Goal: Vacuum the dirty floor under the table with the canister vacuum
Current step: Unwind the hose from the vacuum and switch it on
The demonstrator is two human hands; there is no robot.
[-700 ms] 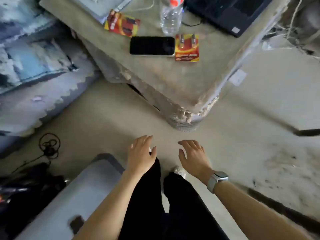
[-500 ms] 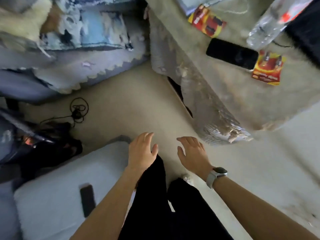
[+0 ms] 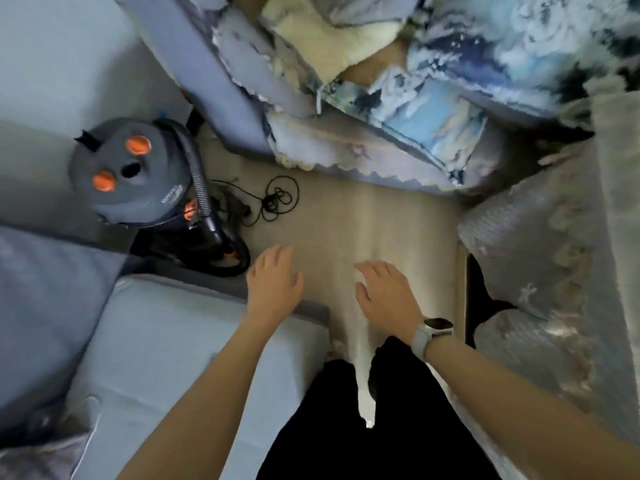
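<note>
Both forearms reach forward over the floor (image 3: pixel 346 220). The left hand (image 3: pixel 273 282) and right hand (image 3: pixel 388 294) hover palm-down, fingers relaxed and spread, holding nothing. Farther left stands the canister vacuum (image 3: pixel 135 174), untouched.

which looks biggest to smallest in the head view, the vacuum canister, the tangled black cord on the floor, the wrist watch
1. vacuum canister, clearly the largest.
2. tangled black cord, its loops cover a smaller patch of floor.
3. wrist watch, smallest, even though it sits nearer the camera, on the wrist of the right hand.
</note>
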